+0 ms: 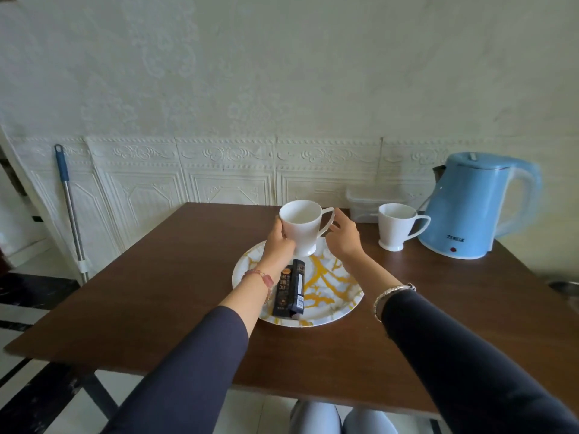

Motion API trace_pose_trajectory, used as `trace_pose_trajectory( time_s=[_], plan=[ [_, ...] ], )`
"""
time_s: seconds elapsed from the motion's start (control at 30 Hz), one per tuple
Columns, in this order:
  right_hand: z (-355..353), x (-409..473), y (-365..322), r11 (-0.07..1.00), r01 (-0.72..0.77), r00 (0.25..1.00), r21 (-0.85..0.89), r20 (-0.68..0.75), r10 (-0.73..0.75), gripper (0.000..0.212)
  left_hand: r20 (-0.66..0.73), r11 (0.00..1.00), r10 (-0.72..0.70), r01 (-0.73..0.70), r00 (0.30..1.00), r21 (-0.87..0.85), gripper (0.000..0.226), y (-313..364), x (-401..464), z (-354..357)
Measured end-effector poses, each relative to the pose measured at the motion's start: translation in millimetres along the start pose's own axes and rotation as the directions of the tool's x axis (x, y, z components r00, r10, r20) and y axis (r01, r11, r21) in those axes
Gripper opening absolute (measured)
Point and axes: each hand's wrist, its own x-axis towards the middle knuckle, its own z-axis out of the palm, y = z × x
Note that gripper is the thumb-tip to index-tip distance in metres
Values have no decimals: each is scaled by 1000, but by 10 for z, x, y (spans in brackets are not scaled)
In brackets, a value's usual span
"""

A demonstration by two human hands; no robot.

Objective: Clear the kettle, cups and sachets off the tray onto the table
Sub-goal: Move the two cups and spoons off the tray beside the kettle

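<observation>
Currently left hand fingers clamped on cup over tray; right hand fingers apart, just right of handle; desk right.

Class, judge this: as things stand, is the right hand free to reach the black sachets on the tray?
Probably yes. The right hand is open and empty, and the sachets lie uncovered on the tray, close beneath it.

Two white cups: one on the tray, one on the table. One blue kettle. One round tray. Two dark sachets, overlapping. One clear box. One mop handle. One brown table. Two hands, left and right.
</observation>
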Motion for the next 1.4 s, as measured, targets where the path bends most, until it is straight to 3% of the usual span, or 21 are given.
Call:
trace_pose_trajectory(
  time_s=[0.23, 0.6, 0.67, 0.83, 1.07, 1.3, 1.4],
  plan=[
    [-214, -119, 412, 996, -85, 996, -13, -23, 85, 75, 75, 997, -68, 66, 995, 27, 68, -47, -257, 235],
    [-247, -570, 434, 975, -147, 989, -164, -37, 143, 51, 114, 989, -117, 106, 987, 102, 71, -200, -458, 219],
    [-213, -629, 428, 976, -151, 988, -159, -51, 144, 62, 68, 989, -85, 76, 994, 130, 65, -221, -492, 151],
    [-98, -738, 355, 981, -181, 953, -75, -259, 156, 38, -100, 987, -65, 79, 993, 141, 47, -298, -603, -142],
    [296, -909, 255, 972, -26, 999, -232, 16, 31, 15, -314, 974, -74, 136, 947, 180, 44, -610, -807, -476],
    [671, -998, 202, 889, 181, 960, -420, 272, -66, 23, -326, 969, -64, 137, 943, 206, 42, -727, -862, -509],
    [714, -1015, 221, 833, 230, 946, -504, 315, -71, 21, -316, 962, -48, 129, 948, 242, 39, -744, -877, -496]
  ],
)
